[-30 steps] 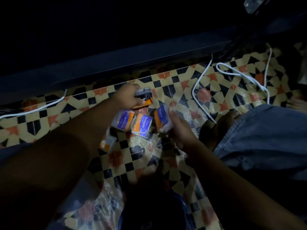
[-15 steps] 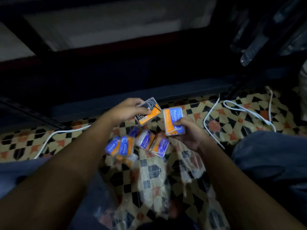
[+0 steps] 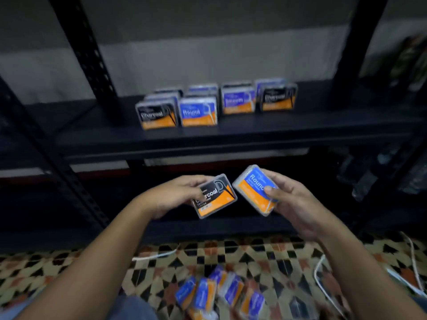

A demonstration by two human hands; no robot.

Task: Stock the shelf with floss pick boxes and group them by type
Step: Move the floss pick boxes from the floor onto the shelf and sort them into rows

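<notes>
Storage/stock room, prob. home-based: black slotted-steel shelf unit (image 3: pixel 208 137), rows of retail floss pick boxes (image 3: pixel 198 110), patterned tile floor (image 3: pixel 265 257), loose white cables (image 3: pixel 323 280).

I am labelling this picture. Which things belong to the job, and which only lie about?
Job: Charcoal box in left hand; Round box in right hand; shelf; shelf boxes; floor boxes.
Lying about: white cables.
</notes>
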